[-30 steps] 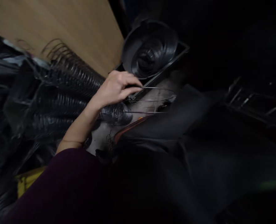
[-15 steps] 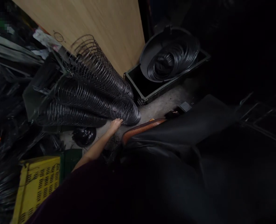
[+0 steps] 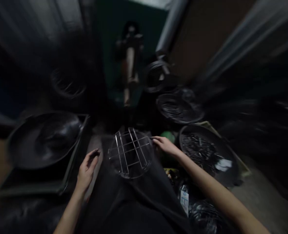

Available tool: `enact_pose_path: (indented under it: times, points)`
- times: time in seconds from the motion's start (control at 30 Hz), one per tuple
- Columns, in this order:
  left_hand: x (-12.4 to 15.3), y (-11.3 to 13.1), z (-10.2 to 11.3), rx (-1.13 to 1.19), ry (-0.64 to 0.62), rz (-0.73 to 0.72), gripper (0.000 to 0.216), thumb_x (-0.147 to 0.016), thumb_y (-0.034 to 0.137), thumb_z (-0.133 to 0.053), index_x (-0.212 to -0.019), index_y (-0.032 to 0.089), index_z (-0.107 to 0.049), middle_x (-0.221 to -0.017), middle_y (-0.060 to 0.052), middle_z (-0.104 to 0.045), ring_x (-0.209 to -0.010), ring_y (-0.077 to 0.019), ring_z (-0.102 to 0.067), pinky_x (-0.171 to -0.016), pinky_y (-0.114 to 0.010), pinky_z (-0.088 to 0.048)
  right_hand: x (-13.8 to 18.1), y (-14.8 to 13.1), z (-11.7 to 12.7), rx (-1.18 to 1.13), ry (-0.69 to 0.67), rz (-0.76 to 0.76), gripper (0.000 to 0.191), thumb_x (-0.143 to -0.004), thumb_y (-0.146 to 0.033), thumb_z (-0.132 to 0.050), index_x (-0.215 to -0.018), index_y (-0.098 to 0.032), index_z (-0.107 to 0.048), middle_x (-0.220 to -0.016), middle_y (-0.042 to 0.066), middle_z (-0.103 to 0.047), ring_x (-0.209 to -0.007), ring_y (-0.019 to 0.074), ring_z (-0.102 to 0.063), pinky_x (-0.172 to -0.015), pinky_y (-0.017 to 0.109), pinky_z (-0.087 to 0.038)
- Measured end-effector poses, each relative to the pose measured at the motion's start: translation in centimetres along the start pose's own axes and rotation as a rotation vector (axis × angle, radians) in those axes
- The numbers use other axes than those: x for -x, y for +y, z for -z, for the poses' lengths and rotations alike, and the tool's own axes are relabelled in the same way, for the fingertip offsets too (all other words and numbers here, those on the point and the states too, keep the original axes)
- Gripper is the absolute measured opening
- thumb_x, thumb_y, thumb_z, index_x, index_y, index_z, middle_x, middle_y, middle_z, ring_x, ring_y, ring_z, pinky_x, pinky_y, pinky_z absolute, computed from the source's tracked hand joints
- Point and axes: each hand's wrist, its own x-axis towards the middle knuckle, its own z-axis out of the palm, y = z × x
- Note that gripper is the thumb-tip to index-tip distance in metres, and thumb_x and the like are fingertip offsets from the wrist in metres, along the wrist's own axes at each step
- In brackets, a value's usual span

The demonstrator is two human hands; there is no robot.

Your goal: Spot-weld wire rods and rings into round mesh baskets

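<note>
A round wire rack [image 3: 130, 151], with crossing straight bars inside a thin ring, sits over the dark cloth on my lap. My right hand [image 3: 167, 145] is at its right rim, fingers pinched together there. Left of the rack, my left hand [image 3: 85, 170] hangs apart from it, with fingers half curled and a gap to the thumb. Its fingertips look dark, and I can make out nothing held in them. Dark cloth [image 3: 134, 201] covers my legs below the rack.
At left, a wide dark basin [image 3: 19, 151] rests on a crate [image 3: 71, 169]. To the right stands a round tray [image 3: 231, 177] of small metal pieces. Behind it lies a dish of coiled wire [image 3: 172, 105]. A machine [image 3: 131, 61] stands ahead, blurred. Bagged wire [image 3: 204, 214] lies at lower right.
My view has swung from the stacked wire coils to the rack on my lap. My left hand has come away from the coils. My right hand and the rack are now in plain view.
</note>
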Motion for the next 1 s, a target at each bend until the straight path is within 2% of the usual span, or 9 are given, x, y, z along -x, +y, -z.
enact_pose_path:
  times: [0.13,0.23,0.33,0.4,0.5,0.63,0.77,0.9,1.0]
  points:
    - [-3.5,2.7,-6.2,0.046,-0.174,-0.059,0.052,-0.084,0.064,-0.053,-0.117,0.025,-0.065,-0.125,-0.008,-0.065,-0.124,-0.0306,-0.057,-0.11,-0.046,-0.042,-6.2,1.8,8.5,0.056,0.352,0.032,0.018,-0.092,-0.03,-0.054,-0.093,-0.024,-0.07,-0.101,0.004,-0.073,-0.095,0.0214,-0.068,-0.09,0.039,-0.052]
    - [-3.6,2.9,-8.4,0.107,-0.187,-0.007,0.047,-0.086,0.061,-0.053,-0.114,0.025,-0.065,-0.098,-0.005,-0.07,-0.098,-0.0267,-0.065,-0.09,-0.038,-0.051,-14.5,0.3,14.6,0.229,0.625,0.148,0.019,-0.089,-0.029,-0.056,-0.096,-0.019,-0.07,-0.099,0.008,-0.072,-0.095,0.0231,-0.065,-0.09,0.039,-0.049]
    - [-4.1,3.1,-9.4,0.14,-0.141,-0.004,0.037,-0.086,0.059,-0.056,-0.099,0.025,-0.066,-0.072,0.0,-0.061,-0.072,-0.0212,-0.06,-0.067,-0.03,-0.048,-22.7,-1.3,18.7,0.442,0.621,0.107,0.024,-0.086,-0.026,-0.061,-0.106,-0.018,-0.069,-0.108,0.011,-0.069,-0.097,0.0248,-0.063,-0.087,0.04,-0.048]
    - [-4.8,3.6,-9.5,0.127,-0.147,-0.058,0.035,-0.086,0.057,-0.056,-0.084,0.024,-0.066,-0.072,0.0,-0.061,-0.07,-0.0209,-0.059,-0.066,-0.03,-0.046,-26.6,-1.7,19.8,0.584,0.527,0.047,0.029,-0.083,-0.022,-0.064,-0.11,-0.017,-0.068,-0.113,0.013,-0.067,-0.1,0.0272,-0.061,-0.085,0.041,-0.047]
    - [-5.9,4.5,-9.3,0.083,-0.246,-0.166,0.036,-0.087,0.055,-0.053,-0.073,0.023,-0.064,-0.073,-0.001,-0.062,-0.074,-0.0225,-0.06,-0.07,-0.032,-0.046,-29.6,-1.8,19.9,0.777,0.4,0.027,0.027,-0.082,-0.016,-0.061,-0.109,-0.015,-0.068,-0.111,0.015,-0.067,-0.099,0.0285,-0.06,-0.082,0.041,-0.045]
    - [-6.7,4.6,-9.3,0.079,-0.265,-0.196,0.038,-0.088,0.054,-0.051,-0.071,0.022,-0.061,-0.069,0.0,-0.058,-0.069,-0.0203,-0.057,-0.067,-0.03,-0.045,-29.6,-1.8,20.0,0.955,0.313,0.108,0.03,-0.091,-0.009,-0.042,-0.105,-0.011,-0.069,-0.103,0.019,-0.068,-0.09,0.0255,-0.062,-0.077,0.039,-0.041]
    - [-7.3,3.3,-9.7,0.09,-0.237,-0.218,0.041,-0.09,0.055,-0.048,-0.074,0.02,-0.061,-0.07,0.0,-0.057,-0.069,-0.0184,-0.056,-0.069,-0.029,-0.045,-26.5,-1.7,21.3,1.011,0.263,0.126,0.035,-0.094,-0.011,-0.036,-0.11,-0.011,-0.067,-0.1,0.018,-0.069,-0.085,0.024,-0.062,-0.072,0.036,-0.04]
    - [-7.2,4.0,-9.1,0.086,-0.21,-0.226,0.047,-0.089,0.059,-0.05,-0.106,0.019,-0.066,-0.096,-0.006,-0.068,-0.094,-0.023,-0.063,-0.087,-0.033,-0.048,-19.2,-1.5,21.5,1.024,0.228,0.233,0.032,-0.093,-0.013,-0.039,-0.11,-0.016,-0.067,-0.092,0.012,-0.07,-0.082,0.0225,-0.062,-0.066,0.032,-0.04]
    - [-6.5,6.7,-7.8,0.188,-0.148,-0.231,0.057,-0.092,0.059,-0.046,-0.13,0.018,-0.058,-0.112,-0.009,-0.067,-0.103,-0.0206,-0.061,-0.091,-0.032,-0.046,-12.7,-2.2,20.6,0.893,0.391,0.303,0.033,-0.095,-0.019,-0.036,-0.104,-0.018,-0.067,-0.097,0.012,-0.07,-0.094,0.0251,-0.064,-0.07,0.035,-0.044]
